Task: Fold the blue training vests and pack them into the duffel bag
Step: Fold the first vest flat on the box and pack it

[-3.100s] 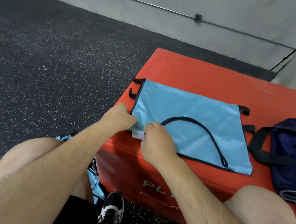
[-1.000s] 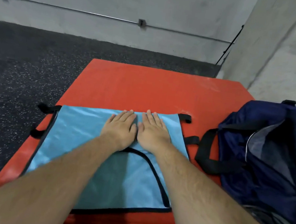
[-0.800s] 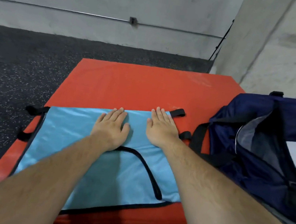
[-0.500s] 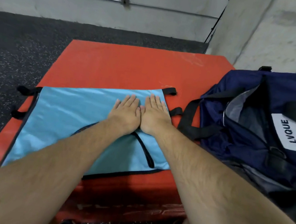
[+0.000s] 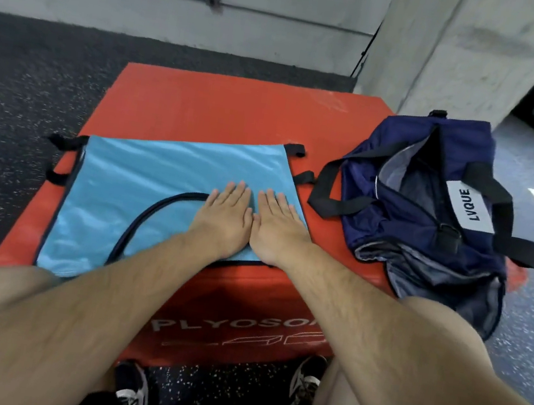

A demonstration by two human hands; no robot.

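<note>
**Vest pressed flat on the box, next fold not yet made**

Vest (image 5: pixel 141 197) lies spread on the red plyo box (image 5: pixel 220 108), covering the left and middle of its top, with its near edge along the box's near edge. About three seconds ago both hands were pinching the near-left corner. Since then they have let go and gone over the cloth in flat passes, first along the far edge and then back toward the person.

Now the left hand (image 5: pixel 225 217) and right hand (image 5: pixel 276 226) rest side by side, touching at the thumbs, on the near-right part of the vest. Both lie palm down with fingers straight, pressing and gripping nothing. The vest itself has not shifted on the box and shows almost no wrinkles.

I read this as the end of smoothing: the cloth looks ready for another fold, and none of it is in the bag.

The vest's long axis runs left to right across the box, roughly along the near edge but slightly skewed, its far edge angling away toward the right. Its dark neck trim (image 5: pixel 154 206) arcs with the open side toward the near edge. Black side straps (image 5: pixel 63 140) stick out past the left edge, and others show at the right.

The navy duffel bag (image 5: pixel 428 226) sits at the box's right edge, mouth open, just beside the vest's right end and overhanging the near-right corner.
</note>
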